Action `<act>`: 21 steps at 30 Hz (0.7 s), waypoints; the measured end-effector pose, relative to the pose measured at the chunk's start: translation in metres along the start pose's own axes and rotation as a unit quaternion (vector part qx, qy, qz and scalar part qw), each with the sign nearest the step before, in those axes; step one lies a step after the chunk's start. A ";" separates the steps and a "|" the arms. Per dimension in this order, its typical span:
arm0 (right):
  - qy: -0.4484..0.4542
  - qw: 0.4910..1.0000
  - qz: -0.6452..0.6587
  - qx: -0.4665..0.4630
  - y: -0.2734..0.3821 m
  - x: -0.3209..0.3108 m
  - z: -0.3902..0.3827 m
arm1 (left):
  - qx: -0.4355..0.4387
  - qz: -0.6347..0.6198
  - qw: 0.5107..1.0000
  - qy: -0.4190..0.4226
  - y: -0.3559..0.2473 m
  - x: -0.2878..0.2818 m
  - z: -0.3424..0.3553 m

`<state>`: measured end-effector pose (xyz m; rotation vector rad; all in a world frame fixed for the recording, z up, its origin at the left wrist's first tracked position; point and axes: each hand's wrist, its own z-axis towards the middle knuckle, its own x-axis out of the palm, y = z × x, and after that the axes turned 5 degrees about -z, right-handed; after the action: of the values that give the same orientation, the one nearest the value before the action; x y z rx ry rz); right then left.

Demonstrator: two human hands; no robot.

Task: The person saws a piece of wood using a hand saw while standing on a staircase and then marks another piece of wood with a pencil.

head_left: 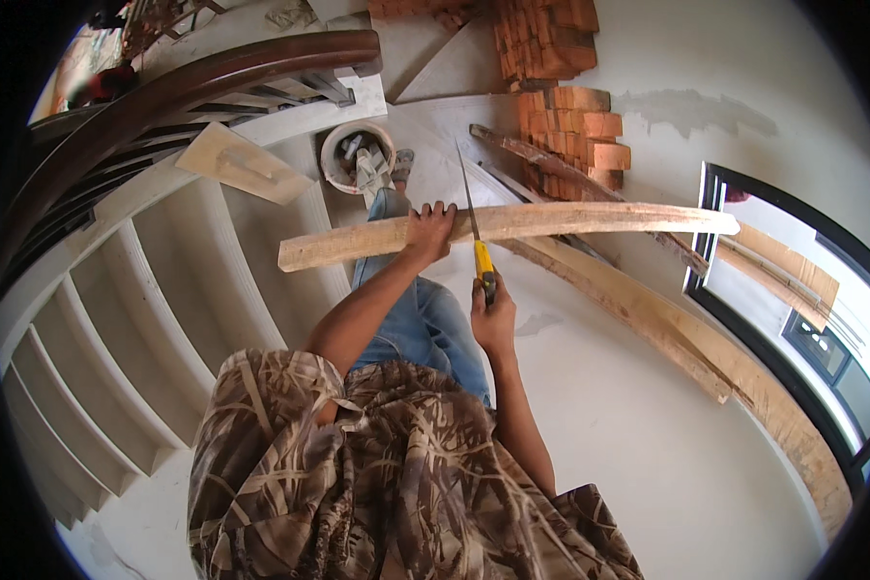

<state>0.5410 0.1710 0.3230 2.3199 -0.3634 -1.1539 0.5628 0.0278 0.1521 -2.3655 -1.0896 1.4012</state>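
Note:
A long pale wooden beam (570, 220) lies crosswise in front of me, its left part over my raised leg in jeans. My left hand (430, 232) is closed over the beam, fingers curled across its far edge. Just to its right, my right hand (494, 314) grips the handle of a handsaw (483, 257) with a yellow and black grip. The narrow saw blade points away from me and crosses the beam close beside my left hand. Whether the teeth have cut into the wood cannot be made out.
White stairs (179, 280) with a dark wooden handrail (232, 72) run along the left. A plastering float (244, 164) and a bucket of tools (325, 159) stand near the top. Stacked orange bricks (575, 126), planks (638, 304) and a black-framed window (793, 193) line the right.

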 end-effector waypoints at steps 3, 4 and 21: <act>0.031 0.999 -0.009 0.030 0.009 -0.054 -0.097 | 0.000 -0.007 1.000 -0.016 0.002 -0.008 0.006; 0.012 1.000 -0.016 0.004 0.009 -0.068 -0.129 | 0.003 -0.013 1.000 -0.016 0.001 -0.010 0.007; 0.049 0.995 0.001 0.087 0.033 -0.082 -0.129 | -0.010 -0.018 1.000 0.002 -0.005 -0.007 0.004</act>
<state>0.5941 0.2236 0.4603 2.5156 -0.4467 -1.0389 0.5552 0.0262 0.1578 -2.3484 -1.1444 1.3788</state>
